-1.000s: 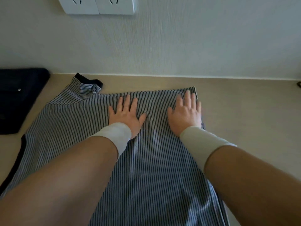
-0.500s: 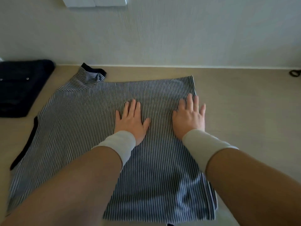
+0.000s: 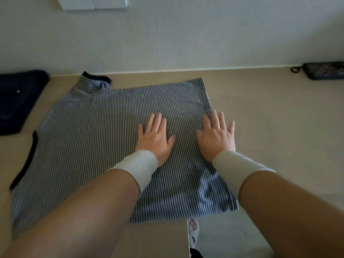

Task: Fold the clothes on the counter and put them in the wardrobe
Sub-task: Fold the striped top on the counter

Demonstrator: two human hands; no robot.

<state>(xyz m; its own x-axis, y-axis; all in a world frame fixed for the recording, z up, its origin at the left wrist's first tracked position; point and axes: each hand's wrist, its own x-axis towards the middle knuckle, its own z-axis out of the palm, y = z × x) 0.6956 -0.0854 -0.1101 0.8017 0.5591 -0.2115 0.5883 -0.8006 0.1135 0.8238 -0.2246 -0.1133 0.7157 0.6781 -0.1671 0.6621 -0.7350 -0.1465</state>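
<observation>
A black-and-white striped shirt (image 3: pixel 89 146) with dark trim lies spread flat on the beige counter (image 3: pixel 270 118); its dark collar points to the back left. My left hand (image 3: pixel 155 138) lies flat on the shirt's middle, fingers straight. My right hand (image 3: pixel 216 138) lies flat near the shirt's right edge, fingers slightly spread. Both wrists wear pale bands. The shirt's near hem reaches the counter's front edge.
A folded dark navy garment (image 3: pixel 16 101) lies at the far left of the counter. A dark pouch with a loop (image 3: pixel 323 72) sits at the back right against the wall. Wall sockets (image 3: pixel 93 2) are above. Floor and a foot show below the counter edge.
Both flat hands have slid toward me along the shirt, away from its far edge. The view has pulled back, showing the counter's front edge and the pouch.
</observation>
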